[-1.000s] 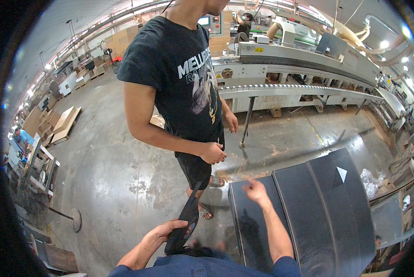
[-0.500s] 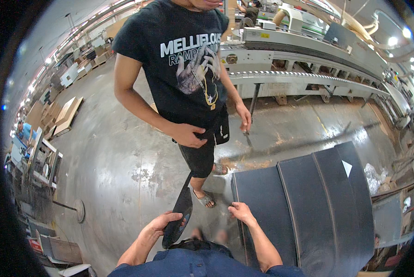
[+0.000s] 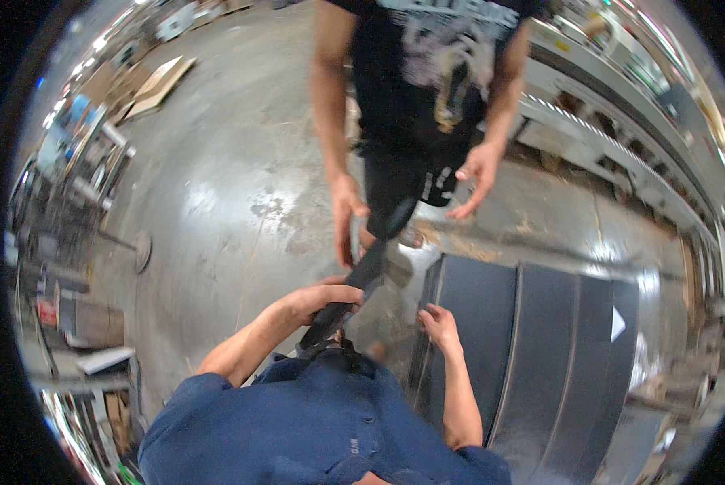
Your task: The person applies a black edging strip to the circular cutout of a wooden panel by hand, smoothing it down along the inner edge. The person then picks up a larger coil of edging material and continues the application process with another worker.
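My left hand (image 3: 330, 297) grips a long, narrow dark board (image 3: 364, 271) near its lower end. The board slants up and away from my body toward the person opposite. That person's hand (image 3: 346, 212) hangs beside the board's left side; whether it touches the board I cannot tell. The person's other hand (image 3: 480, 174) is held out with fingers spread, right of the board's far end. My right hand (image 3: 441, 325) has its fingers curled, with nothing visible in them. It is over the left edge of a stack of dark panels (image 3: 544, 347).
A white triangular piece (image 3: 618, 323) lies on the panels. Behind the person runs a long machine with a roller rail (image 3: 597, 121). At the left are a round-based stand (image 3: 143, 252), a wooden board (image 3: 159, 87) and a cardboard box (image 3: 92, 319). The floor is grey concrete.
The view has tilted down and turned. My left hand has swung the board up and outward. The person opposite has brought both hands lower and forward, nearer the board. My right hand stays by the panels.
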